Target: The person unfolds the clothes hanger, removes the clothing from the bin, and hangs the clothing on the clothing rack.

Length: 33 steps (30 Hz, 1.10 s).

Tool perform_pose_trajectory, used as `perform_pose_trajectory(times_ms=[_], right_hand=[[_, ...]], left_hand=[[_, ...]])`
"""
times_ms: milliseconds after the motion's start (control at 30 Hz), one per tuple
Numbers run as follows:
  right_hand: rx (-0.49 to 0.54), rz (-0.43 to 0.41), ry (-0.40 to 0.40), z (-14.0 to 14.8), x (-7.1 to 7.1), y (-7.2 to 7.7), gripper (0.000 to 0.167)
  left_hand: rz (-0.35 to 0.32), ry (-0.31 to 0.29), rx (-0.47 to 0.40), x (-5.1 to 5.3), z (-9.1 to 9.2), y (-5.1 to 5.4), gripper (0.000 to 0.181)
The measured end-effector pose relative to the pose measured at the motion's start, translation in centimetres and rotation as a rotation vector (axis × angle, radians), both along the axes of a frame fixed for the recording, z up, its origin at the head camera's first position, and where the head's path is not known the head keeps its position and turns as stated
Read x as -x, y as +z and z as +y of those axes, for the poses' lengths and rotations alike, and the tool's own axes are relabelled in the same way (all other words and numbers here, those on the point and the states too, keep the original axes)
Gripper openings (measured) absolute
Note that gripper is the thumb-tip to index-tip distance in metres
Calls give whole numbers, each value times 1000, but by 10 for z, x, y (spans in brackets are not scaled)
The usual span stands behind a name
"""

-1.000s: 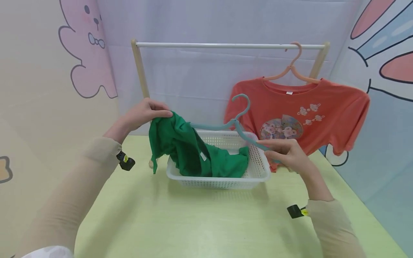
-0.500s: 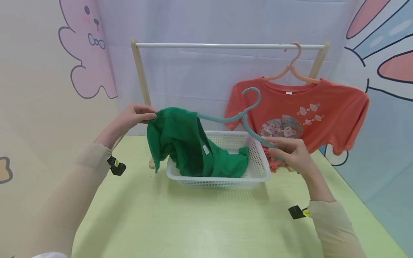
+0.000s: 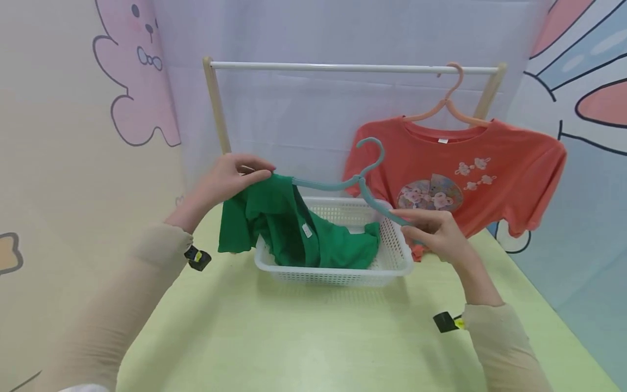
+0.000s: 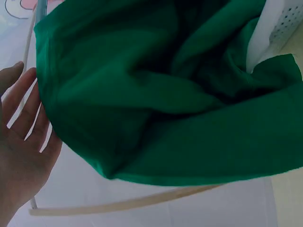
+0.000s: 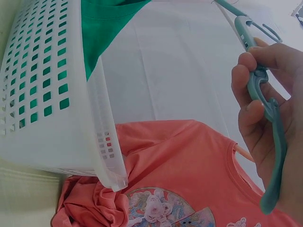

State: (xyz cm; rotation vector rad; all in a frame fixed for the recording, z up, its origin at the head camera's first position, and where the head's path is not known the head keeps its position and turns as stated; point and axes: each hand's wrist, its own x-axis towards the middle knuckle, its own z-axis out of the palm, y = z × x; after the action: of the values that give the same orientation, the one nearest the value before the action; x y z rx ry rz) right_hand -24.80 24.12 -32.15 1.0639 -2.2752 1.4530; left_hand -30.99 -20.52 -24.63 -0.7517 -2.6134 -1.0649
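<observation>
A green garment (image 3: pixel 338 243) with a white tag (image 3: pixel 307 230) hangs by one shoulder over the left arm of a light blue clothes hanger (image 3: pixel 320 185). Its lower part lies in a white basket (image 3: pixel 333 276). My left hand (image 3: pixel 227 177) is at that draped shoulder; in the left wrist view its fingers (image 4: pixel 31 118) look fairly straight along the cloth's edge. With fingers and thumb, my right hand (image 3: pixel 436 234) grips the hanger's bare right arm. The right wrist view shows fingers curled round the hanger (image 5: pixel 258 85). The hanger's left tip is hidden under the cloth.
Behind the basket stands a rack with a white rail (image 3: pixel 318 67) and wooden posts. A coral shirt (image 3: pixel 436 169) hangs on its right side from an orange hanger (image 3: pixel 446 102), its lower end reaching the pale green table (image 3: pixel 313 337).
The left hand moved left along the green garment's shoulder, then back right over it. The hanger rose and shifted right, then came back down and left. The right hand kept its grip.
</observation>
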Motion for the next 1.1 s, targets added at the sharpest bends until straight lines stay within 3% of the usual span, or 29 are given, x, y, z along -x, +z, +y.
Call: perform_pose_trajectory(times_ms=[200,500,600,767,1000,1100], right_hand=[[-13,0,23,-2,1,1,34],[-70,31,19,-4,0,2,35],[-113,35,9,-7,0,3,37],[-174,47,-2,-19,1,4,38],[-114,94,11,-26,4,4,40],[-82,92,-1,-25,5,4,39]], left_hand=[[83,-106,100,2,21,-5,23],[94,-70,-45,1,26,-14,20],[96,-66,-68,1,33,-13,20],[102,-109,-63,0,47,-8,21],[105,-221,31,3,51,-1,19],[107,-220,65,4,46,3,18]])
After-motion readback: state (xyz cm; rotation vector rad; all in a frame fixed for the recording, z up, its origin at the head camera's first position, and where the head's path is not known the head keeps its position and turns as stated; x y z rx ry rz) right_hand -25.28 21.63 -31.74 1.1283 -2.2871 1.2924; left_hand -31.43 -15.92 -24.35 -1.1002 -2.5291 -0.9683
